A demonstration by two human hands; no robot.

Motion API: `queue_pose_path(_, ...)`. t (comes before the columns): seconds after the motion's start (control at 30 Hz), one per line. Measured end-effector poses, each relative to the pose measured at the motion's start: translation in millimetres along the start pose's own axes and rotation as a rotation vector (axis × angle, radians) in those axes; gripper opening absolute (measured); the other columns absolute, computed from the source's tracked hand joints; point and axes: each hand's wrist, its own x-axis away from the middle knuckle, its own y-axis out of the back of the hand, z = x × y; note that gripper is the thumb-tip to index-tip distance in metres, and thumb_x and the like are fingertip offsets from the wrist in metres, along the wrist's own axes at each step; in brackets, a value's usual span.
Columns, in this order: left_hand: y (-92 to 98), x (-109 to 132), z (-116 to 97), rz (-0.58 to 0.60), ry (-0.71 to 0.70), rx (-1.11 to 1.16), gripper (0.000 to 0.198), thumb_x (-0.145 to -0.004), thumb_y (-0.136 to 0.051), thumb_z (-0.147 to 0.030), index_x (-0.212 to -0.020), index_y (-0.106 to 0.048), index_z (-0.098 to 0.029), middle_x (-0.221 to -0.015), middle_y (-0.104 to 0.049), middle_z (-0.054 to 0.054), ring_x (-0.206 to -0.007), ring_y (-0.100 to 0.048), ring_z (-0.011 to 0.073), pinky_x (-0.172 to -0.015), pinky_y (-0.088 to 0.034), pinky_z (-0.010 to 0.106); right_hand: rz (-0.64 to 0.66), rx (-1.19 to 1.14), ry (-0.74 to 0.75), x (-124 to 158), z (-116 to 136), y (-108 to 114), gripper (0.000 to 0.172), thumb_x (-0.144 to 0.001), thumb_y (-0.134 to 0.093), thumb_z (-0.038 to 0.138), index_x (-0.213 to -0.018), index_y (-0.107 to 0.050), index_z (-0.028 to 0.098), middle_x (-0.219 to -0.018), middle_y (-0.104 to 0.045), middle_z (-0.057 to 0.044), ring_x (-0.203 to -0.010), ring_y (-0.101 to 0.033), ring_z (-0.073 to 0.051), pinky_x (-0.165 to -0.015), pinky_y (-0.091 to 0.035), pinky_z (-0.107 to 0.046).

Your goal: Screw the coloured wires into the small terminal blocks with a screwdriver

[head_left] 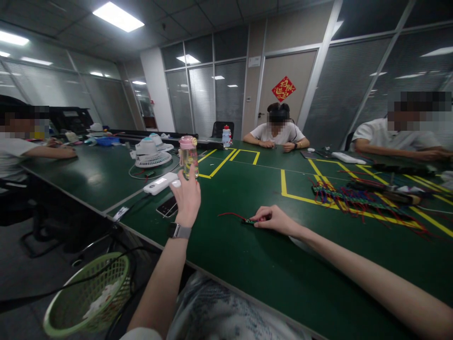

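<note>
just below the frame's centre, the right hand pinches the board between its fingers, the red wire trailing left; best grip the edges lightly, wire slack. the left hand, fingers loosely spread, is before the bottle.

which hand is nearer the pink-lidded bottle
Left: the left hand is just in front of the pink-lidded bottle; the right hand is farther off, to its right.

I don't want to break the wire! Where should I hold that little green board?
Probably pinch the little green board at its right end, from the right, as the right hand does: it's narrow, and the red wire trails off left.
</note>
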Motion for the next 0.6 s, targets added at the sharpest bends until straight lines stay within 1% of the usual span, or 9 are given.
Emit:
queue_pose_path(0.07,8.6,4,-14,-0.074,-0.124,0.113,0.051,-0.089,-0.039,-0.019,-0.139,-0.033,-0.025,-0.134,-0.038,0.015,-0.118,-0.048,0.0327,-0.099,-0.036,0.049,0.004,0.004,0.003,0,1,0,0.025,-0.071,-0.07,0.031,-0.091,-0.075,0.017,-0.082,-0.061,-0.004,-0.064,-0.049,-0.01,-0.055,-0.038,-0.023)
queue_pose_path(0.13,13.6,8,-28,-0.041,-0.203,0.335,0.044,-0.089,-0.039,-0.021,-0.133,-0.042,-0.025,-0.129,-0.044,0.013,-0.104,-0.056,0.0266,-0.087,-0.047,0.039,0.005,0.013,0.015,1,1,0,0.025,-0.071,-0.069,0.031,-0.092,-0.075,0.017,-0.082,-0.061,-0.004,-0.064,-0.049,-0.011,-0.055,-0.038,-0.023)
queue_pose_path(0.2,15.2,11,-43,0.04,-0.274,0.697,0.034,-0.091,-0.039,-0.027,-0.122,-0.052,-0.024,-0.114,-0.055,0.009,-0.086,-0.061,0.0177,-0.071,-0.05,0.027,0.0,0.027,0.031,1,0,0,0.026,-0.072,-0.069,0.032,-0.092,-0.075,0.018,-0.082,-0.061,-0.004,-0.065,-0.049,-0.011,-0.056,-0.038,-0.023)
queue_pose_path(0.27,14.6,12,-60,0.14,-0.211,1.122,0.027,-0.089,-0.044,-0.036,-0.108,-0.057,-0.022,-0.083,-0.06,0.003,-0.058,-0.055,0.0092,-0.051,-0.044,0.019,-0.004,0.038,0.049,1,-1,0,0.026,-0.072,-0.07,0.034,-0.093,-0.075,0.018,-0.081,-0.061,-0.004,-0.065,-0.049,-0.011,-0.056,-0.038,-0.023)
queue_pose_path(0.3,14.0,11,-70,0.19,-0.145,1.328,0.027,-0.088,-0.045,-0.04,-0.103,-0.057,-0.021,-0.067,-0.055,-0.001,-0.044,-0.046,0.0059,-0.042,-0.036,0.016,-0.005,0.04,0.055,0,-2,0,0.027,-0.072,-0.07,0.034,-0.094,-0.075,0.018,-0.08,-0.061,-0.004,-0.065,-0.048,-0.011,-0.057,-0.038,-0.024)
queue_pose_path(0.37,12.7,9,-89,0.348,-0.052,1.661,0.03,-0.086,-0.046,-0.047,-0.087,-0.054,-0.019,-0.051,-0.04,-0.008,-0.032,-0.027,0.0025,-0.032,-0.022,0.014,0.0,0.038,0.058,0,-4,0,0.03,-0.072,-0.07,0.036,-0.095,-0.074,0.018,-0.079,-0.061,-0.003,-0.064,-0.048,-0.011,-0.057,-0.038,-0.024)
queue_pose_path(0.43,11.3,9,-108,0.481,-0.003,1.833,0.035,-0.083,-0.049,-0.051,-0.073,-0.049,-0.018,-0.044,-0.03,-0.01,-0.03,-0.022,0.0021,-0.031,-0.018,0.013,0.007,0.032,0.049,-1,-5,0,0.031,-0.071,-0.071,0.036,-0.095,-0.074,0.017,-0.077,-0.06,-0.003,-0.063,-0.047,-0.011,-0.056,-0.038,-0.024)
queue_pose_path(0.47,10.5,10,-116,0.522,0.022,1.873,0.038,-0.082,-0.048,-0.053,-0.068,-0.045,-0.018,-0.042,-0.028,-0.011,-0.029,-0.021,0.0021,-0.03,-0.017,0.013,0.009,0.027,0.041,-1,-5,0,0.032,-0.071,-0.071,0.037,-0.095,-0.074,0.016,-0.077,-0.06,-0.003,-0.062,-0.047,-0.011,-0.056,-0.038,-0.024)
queue_pose_path(0.6,7.3,19,-135,0.598,0.02,1.892,0.042,-0.082,-0.05,-0.05,-0.06,-0.033,-0.019,-0.041,-0.028,-0.011,-0.028,-0.021,0.0014,-0.029,-0.017,0.013,0.007,0.005,0.021,-1,-2,1,0.032,-0.07,-0.072,0.039,-0.091,-0.075,0.015,-0.078,-0.06,-0.003,-0.064,-0.049,-0.011,-0.056,-0.039,-0.024)
